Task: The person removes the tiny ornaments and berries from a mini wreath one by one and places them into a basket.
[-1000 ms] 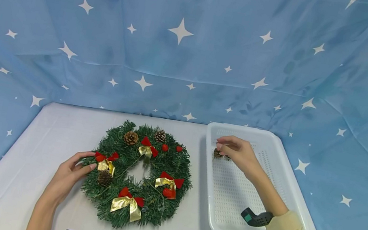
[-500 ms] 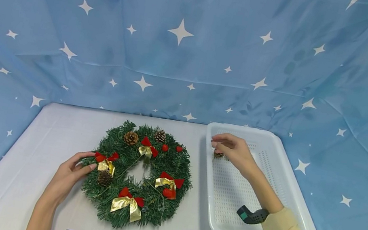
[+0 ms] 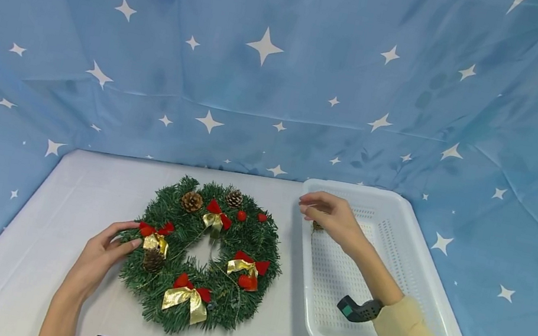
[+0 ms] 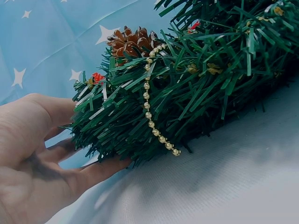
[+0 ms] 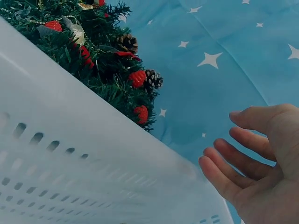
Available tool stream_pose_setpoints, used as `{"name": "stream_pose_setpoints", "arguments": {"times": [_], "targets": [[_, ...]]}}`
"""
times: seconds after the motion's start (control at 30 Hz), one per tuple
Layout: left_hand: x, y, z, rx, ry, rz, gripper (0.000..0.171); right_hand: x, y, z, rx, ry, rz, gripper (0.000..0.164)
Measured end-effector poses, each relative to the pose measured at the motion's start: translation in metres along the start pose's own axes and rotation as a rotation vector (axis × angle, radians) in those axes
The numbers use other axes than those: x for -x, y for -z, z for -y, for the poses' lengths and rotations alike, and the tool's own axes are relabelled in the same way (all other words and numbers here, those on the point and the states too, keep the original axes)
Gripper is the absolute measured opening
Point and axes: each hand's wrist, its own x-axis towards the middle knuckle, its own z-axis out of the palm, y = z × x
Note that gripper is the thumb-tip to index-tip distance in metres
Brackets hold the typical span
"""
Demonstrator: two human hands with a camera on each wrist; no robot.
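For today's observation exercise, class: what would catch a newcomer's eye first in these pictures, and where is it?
First, the round green tinsel wreath with red-and-gold bows and brown pine cones, lying mid-table on the white cloth. The left hand holds its left edge. To its right sits a white perforated plastic tray, with the right hand open above its far left corner. Behind everything hangs a blue star-printed backdrop.
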Motion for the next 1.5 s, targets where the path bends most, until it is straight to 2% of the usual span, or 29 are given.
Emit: {"name": "stream_pose_setpoints", "arguments": {"times": [0.23,0.67,1.0,1.5], "targets": [[0.000,0.000,0.004,-0.007,0.006,-0.005,0.059,-0.006,-0.007,0.003,0.000,0.015,0.010,0.032],[-0.001,0.000,0.001,-0.012,0.028,-0.002,0.060,-0.017,-0.017,0.010,-0.002,0.056,0.029,0.032],[-0.002,-0.001,0.002,-0.003,0.011,-0.010,0.058,-0.023,-0.022,0.016,-0.002,0.082,0.031,0.029],[0.000,0.000,0.002,0.002,-0.014,-0.001,0.057,-0.032,-0.032,0.019,-0.012,0.074,0.048,0.029]]}}
